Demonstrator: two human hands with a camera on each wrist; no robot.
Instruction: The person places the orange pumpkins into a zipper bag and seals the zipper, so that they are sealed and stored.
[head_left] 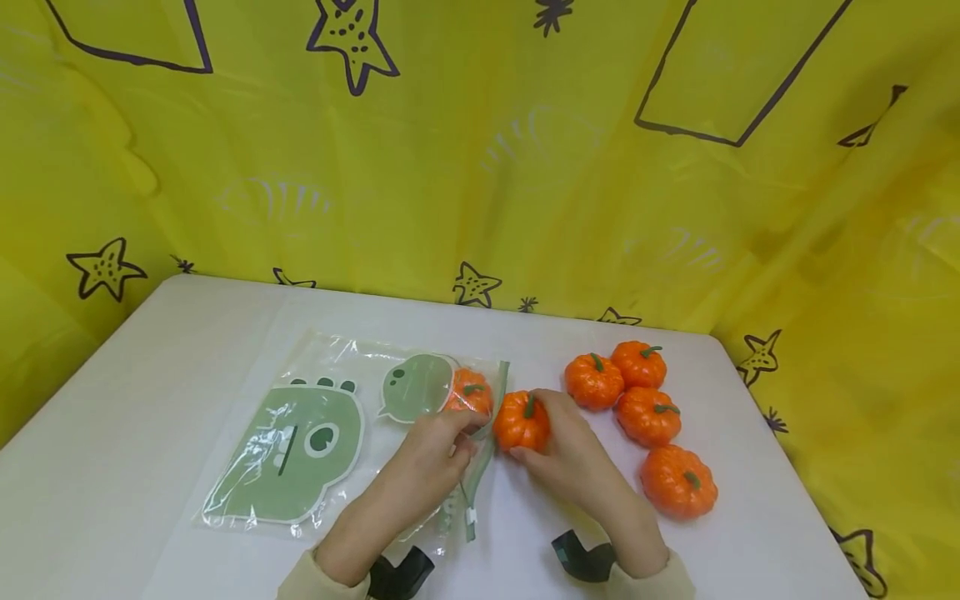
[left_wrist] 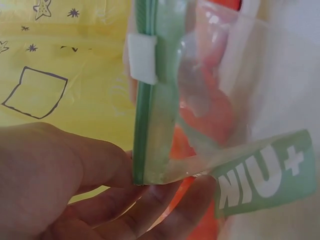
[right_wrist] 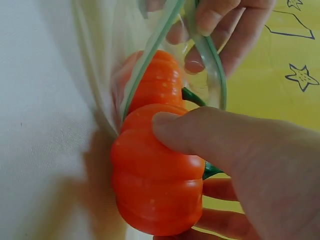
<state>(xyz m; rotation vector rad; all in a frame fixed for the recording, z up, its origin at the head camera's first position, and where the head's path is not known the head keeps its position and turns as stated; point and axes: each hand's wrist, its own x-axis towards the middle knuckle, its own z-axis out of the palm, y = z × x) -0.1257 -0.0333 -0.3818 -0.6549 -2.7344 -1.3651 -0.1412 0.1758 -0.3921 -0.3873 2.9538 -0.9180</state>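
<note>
A clear zipper bag (head_left: 300,367) with green dinosaur prints lies on the table, its green-edged mouth facing right. My left hand (head_left: 438,442) pinches the upper lip of that mouth and holds it raised; the white slider (left_wrist: 142,59) shows in the left wrist view. Inside, close to the opening, sits one small orange pumpkin (head_left: 470,392) with a green stem. My right hand (head_left: 566,442) grips a second orange pumpkin (right_wrist: 157,170), thumb on one side and fingers on the other. In the right wrist view this pumpkin is right at the bag's mouth, overlapping the one inside.
Several more orange pumpkins (head_left: 648,417) stand on the right side of the white table (head_left: 90,467), the nearest beside my right forearm. A yellow curtain (head_left: 420,192) with dark star drawings hangs behind the table's far edge.
</note>
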